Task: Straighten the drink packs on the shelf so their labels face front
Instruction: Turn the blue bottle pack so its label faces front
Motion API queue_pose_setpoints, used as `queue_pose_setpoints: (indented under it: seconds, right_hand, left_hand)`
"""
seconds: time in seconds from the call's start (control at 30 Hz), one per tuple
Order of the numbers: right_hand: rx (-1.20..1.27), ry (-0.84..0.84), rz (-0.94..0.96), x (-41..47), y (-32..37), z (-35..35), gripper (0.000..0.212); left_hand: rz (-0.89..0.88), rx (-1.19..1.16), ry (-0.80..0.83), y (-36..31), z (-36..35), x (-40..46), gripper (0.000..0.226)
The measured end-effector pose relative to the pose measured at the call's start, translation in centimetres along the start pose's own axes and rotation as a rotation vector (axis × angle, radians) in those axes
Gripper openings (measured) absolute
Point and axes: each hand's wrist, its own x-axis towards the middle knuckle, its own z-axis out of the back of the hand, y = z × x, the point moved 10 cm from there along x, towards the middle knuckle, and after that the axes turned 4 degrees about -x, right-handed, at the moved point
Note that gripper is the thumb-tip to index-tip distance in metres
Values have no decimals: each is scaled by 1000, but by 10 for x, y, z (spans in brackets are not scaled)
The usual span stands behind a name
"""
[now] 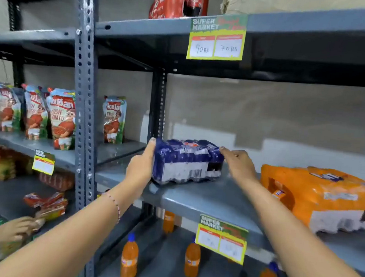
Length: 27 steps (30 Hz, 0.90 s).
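Observation:
A blue shrink-wrapped drink pack lies on the grey middle shelf, with its white barcode side turned toward me. My left hand grips its left end, thumb up along the corner. My right hand rests on its right top corner, fingers on the wrap. An orange drink pack lies at an angle on the same shelf to the right, apart from my hands.
A red cola pack stands on the top shelf beside a cardboard box. Orange bottles stand on the lower shelf. Ketchup pouches fill the left bay. Another person's hand works at lower left. Price tags hang from the shelf edges.

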Motion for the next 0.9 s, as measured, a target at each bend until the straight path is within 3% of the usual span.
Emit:
queue_pose_setpoints:
  seconds: [0.1, 0.17, 0.27, 0.37, 0.47, 0.6, 0.77, 0.9]
  right_hand:
    - [0, 147, -118, 30, -5, -23, 62]
    - [58, 216, -160, 42, -15, -42, 70]
    - [100, 123, -76, 50, -20, -46, 54]
    - [205, 122, -30, 55, -25, -43, 31]
    - [222, 109, 12, 56, -29, -43, 19]
    - [277, 147, 8, 56, -29, -46, 11]
    - [266, 200, 53, 55, -28, -49, 19]
    - [614, 213, -16, 56, -33, -49, 14]
  left_hand:
    - [53, 23, 22, -4, -10, 18, 74]
    - [45, -21, 55, -4, -19, 31, 63]
    - [6, -87, 84, -4, -21, 44, 36]
    - [-109, -98, 198, -4, -32, 55, 26]
    - [-238, -49, 281, 0, -38, 60, 35]
    - [-267, -41, 309, 5, -36, 60, 57]
    - [-246, 4, 344, 21, -33, 66, 64]
    - [-251, -56, 264, 22, -24, 70, 58]
